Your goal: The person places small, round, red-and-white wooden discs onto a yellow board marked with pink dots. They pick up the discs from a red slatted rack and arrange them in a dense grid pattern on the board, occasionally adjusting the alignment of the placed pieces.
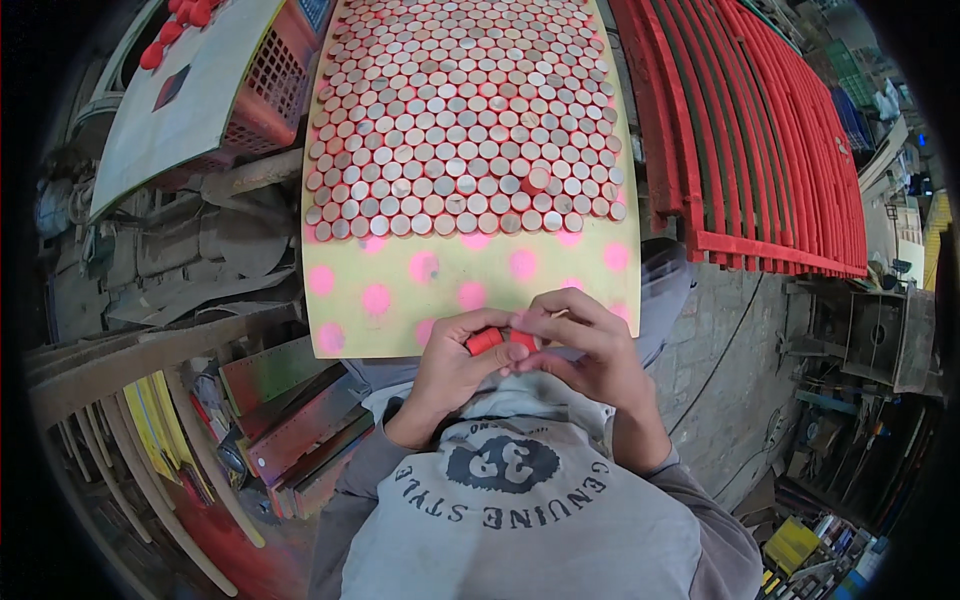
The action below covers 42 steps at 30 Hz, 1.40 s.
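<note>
Close to my body, above the near edge of a pale yellow board (395,260), my two hands are together. My left hand (448,362) is closed around a small red cylindrical piece (483,341). A second red piece (525,342) sits between the fingertips of both hands, and my right hand (597,348) pinches it from the right. Its far side is hidden by the fingers. Many round discs (440,150) with greyish tops and red sides stand in tight rows on the board. One disc (537,180) rests tilted on top of the others.
Pink round spots mark the board's near part. To the right stands a red slatted frame (775,150). At the left, a pale panel (185,110) carrying red pieces (170,35) lies over a pink crate (275,85). A wooden beam (160,355) and coloured planks (290,400) lie lower left.
</note>
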Motion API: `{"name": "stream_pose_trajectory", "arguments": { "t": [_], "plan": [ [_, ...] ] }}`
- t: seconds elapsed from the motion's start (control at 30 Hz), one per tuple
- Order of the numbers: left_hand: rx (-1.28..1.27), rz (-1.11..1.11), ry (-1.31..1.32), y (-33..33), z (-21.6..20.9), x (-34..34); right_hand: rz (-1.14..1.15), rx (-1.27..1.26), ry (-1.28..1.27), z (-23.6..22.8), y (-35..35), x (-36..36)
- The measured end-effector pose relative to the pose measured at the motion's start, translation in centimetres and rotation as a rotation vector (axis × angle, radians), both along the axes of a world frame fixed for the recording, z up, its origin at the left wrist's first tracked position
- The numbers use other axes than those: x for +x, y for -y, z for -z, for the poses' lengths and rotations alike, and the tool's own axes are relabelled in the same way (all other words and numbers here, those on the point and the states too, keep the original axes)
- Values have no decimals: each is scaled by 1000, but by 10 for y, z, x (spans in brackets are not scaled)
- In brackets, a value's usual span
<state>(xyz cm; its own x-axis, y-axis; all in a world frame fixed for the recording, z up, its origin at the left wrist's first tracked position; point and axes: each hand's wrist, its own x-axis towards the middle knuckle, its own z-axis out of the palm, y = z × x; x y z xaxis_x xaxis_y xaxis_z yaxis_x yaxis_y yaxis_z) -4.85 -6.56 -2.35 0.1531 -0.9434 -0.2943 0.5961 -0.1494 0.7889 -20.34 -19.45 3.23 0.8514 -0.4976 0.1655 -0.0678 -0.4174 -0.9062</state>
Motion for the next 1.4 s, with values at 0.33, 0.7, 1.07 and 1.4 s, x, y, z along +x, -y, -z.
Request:
{"name": "stream_pose_trajectory", "arguments": {
  "t": [0.33,0.7,1.07,1.4],
  "plan": [
    [49,178,26,-5,-3,7,-106,21,-16,4,13,-16],
    [-12,16,-241,6,0,0,177,184,-137,-2,14,-8],
    [-41,61,-332,1,4,5,771,-147,-298,26,52,10],
    [-39,84,-404,-4,8,14,744,12,-306,29,29,-1]
  ]
}}
